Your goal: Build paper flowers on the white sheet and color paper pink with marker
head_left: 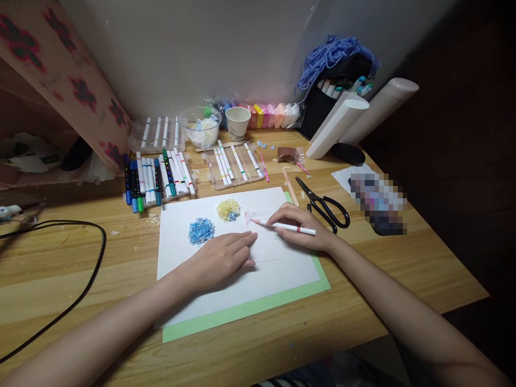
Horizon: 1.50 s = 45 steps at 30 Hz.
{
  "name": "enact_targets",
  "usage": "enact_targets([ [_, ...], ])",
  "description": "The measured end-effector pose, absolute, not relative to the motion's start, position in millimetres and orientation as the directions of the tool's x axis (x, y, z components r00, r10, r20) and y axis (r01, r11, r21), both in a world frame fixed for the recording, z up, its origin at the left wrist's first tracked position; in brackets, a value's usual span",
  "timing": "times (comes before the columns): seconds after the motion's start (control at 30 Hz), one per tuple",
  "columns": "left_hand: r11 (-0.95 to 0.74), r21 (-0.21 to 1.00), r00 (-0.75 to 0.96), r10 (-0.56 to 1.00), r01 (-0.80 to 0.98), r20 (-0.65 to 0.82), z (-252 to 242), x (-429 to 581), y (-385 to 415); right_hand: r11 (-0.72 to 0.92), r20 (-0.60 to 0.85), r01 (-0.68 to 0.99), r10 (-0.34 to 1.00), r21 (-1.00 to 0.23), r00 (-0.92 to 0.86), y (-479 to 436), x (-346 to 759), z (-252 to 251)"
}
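Observation:
My right hand grips a white marker with a red band, its tip down at a thin white sheet. A faint pink patch shows beside the tip. My left hand lies on the thin sheet with fingers stretched out, just left of the marker tip. Underneath is white drawing paper on a green sheet. On the paper sit a blue cluster of small shreds and a yellow one with some blue at its lower edge.
Black scissors and a wooden stick lie right of the paper. Behind it are marker cases, a clear bowl, a paper cup and white bottles. A black cable loops at left.

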<state>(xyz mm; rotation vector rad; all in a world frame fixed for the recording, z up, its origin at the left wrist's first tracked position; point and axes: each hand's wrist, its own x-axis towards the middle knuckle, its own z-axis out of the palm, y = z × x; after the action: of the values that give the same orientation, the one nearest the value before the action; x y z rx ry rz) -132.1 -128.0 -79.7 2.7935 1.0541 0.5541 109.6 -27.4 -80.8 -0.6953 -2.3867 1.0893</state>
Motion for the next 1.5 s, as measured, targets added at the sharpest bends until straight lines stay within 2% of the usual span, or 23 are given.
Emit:
enact_targets([
  [0.17,-0.751,0.207,0.689,0.659,0.627,0.302,-79.9,-131.7,-127.8,0.607,0.211,0.284,0.614,-0.742,-0.761,-28.3,110.7,-78.9],
  [0.37,-0.752,0.243,0.694,0.659,0.612,0.291,-78.8,-132.7,-127.5,0.588,0.171,0.27,0.586,-0.762,-0.792,-31.4,109.7,-77.4],
  [0.43,-0.745,0.28,0.686,0.667,0.605,0.29,-79.0,-133.9,-126.7,0.53,0.153,0.282,0.634,-0.8,-0.758,-31.8,109.1,-79.3],
  [0.57,-0.677,0.323,0.605,0.736,0.661,0.305,-81.8,-135.9,-123.4,0.262,0.084,0.174,0.745,-0.949,-0.662,-34.6,105.6,-85.7],
  [0.63,-0.651,0.323,0.573,0.759,0.687,0.31,-83.4,-136.0,-122.2,0.207,0.058,0.155,0.756,-0.966,-0.652,-35.9,104.0,-88.3],
  [0.8,-0.631,0.306,0.566,0.776,0.713,0.281,-83.4,-134.4,-122.4,0.263,0.029,0.263,0.756,-0.928,-0.654,-36.3,102.7,-89.2],
  [1.07,-0.641,0.259,0.576,0.765,0.723,0.288,-81.3,-132.4,-121.3,0.233,0.026,0.242,0.769,-0.942,-0.639,-35.2,101.2,-86.7],
  [1.2,-0.643,0.245,0.575,0.762,0.725,0.298,-82.3,-131.7,-120.9,0.182,0.041,0.17,0.791,-0.968,-0.611,-34.7,100.1,-85.8],
  [1.5,-0.634,0.252,0.574,0.771,0.731,0.276,-81.6,-130.9,-121.4,0.225,0.032,0.232,0.779,-0.946,-0.626,-34.1,99.8,-85.5],
])
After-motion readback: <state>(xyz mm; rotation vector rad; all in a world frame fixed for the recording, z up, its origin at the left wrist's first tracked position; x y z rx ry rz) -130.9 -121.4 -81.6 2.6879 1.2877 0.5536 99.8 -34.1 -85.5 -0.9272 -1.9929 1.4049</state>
